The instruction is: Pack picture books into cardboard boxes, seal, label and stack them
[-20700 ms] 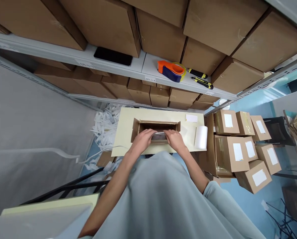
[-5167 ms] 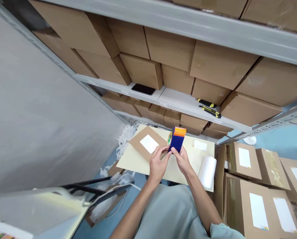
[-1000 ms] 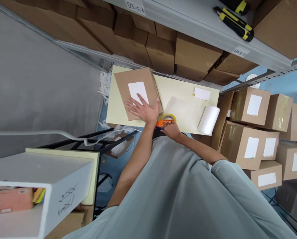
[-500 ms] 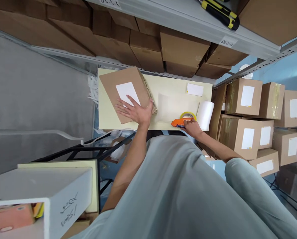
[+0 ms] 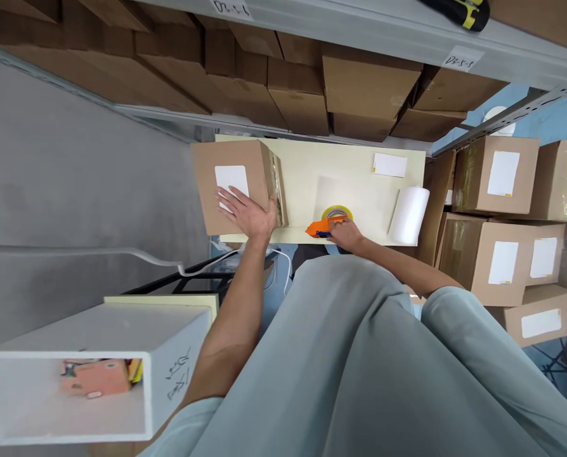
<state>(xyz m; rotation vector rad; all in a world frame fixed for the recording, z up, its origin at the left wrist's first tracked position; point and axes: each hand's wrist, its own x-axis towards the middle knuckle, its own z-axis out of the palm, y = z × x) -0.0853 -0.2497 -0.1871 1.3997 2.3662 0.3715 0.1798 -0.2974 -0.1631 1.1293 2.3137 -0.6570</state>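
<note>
One carton (image 5: 233, 152) at the left end of the pale-yellow worktable (image 5: 300, 165); left hand (image 5: 252, 219) flat on it, fingers spread. One tape dispenser (image 5: 318, 227) at the worktable's near edge, right hand (image 5: 345, 233) closed round it. Worktable's right end: one white roll (image 5: 410, 216), one white card (image 5: 390, 165). Beyond the worktable: boxed shelving (image 5: 359, 35); left of it, grey wall (image 5: 74, 171)

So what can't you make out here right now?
In the head view:
Carton: inside hidden by its cardboard.
White label: partly covered by the left hand.
Tape dispenser: partly hidden by the right hand.
Black-and-yellow tool: cut off by the top edge.
Things in the white bin: blurred.
</note>
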